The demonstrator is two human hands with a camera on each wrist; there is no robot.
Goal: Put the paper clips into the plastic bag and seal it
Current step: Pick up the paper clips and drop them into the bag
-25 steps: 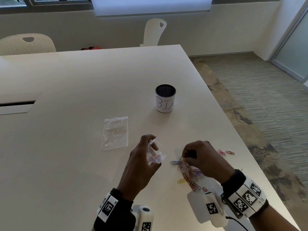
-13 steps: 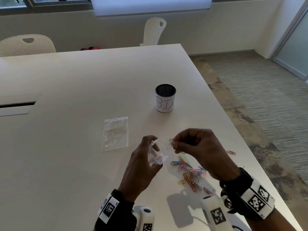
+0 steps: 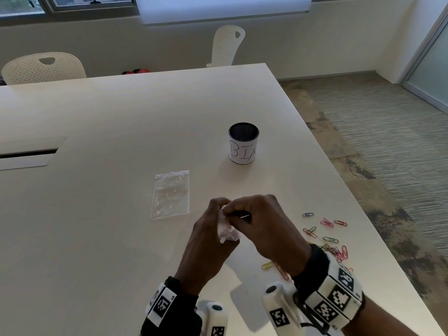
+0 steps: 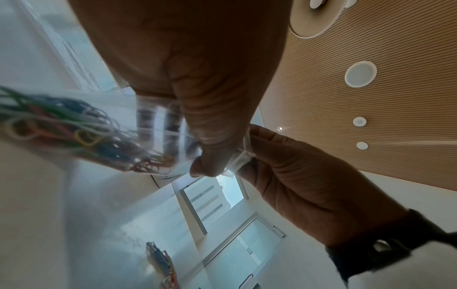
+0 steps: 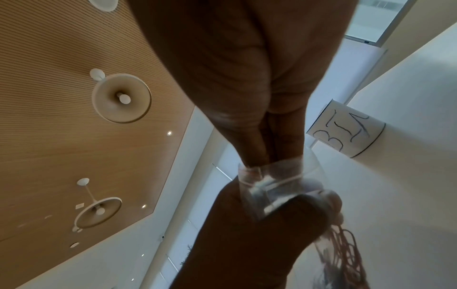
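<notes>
Both my left hand and right hand pinch the bag at its mouth, clips inside, more clips loose on the table.

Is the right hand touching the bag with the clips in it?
Touching. The right wrist view shows the right hand's fingertips at the bag's mouth.

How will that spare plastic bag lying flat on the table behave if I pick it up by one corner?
The spare bag is thin, crinkled film, so it will probably flop and fold. It looks empty, so likely very light. Lying flat on the smooth table, it may slide before you get hold.
</notes>
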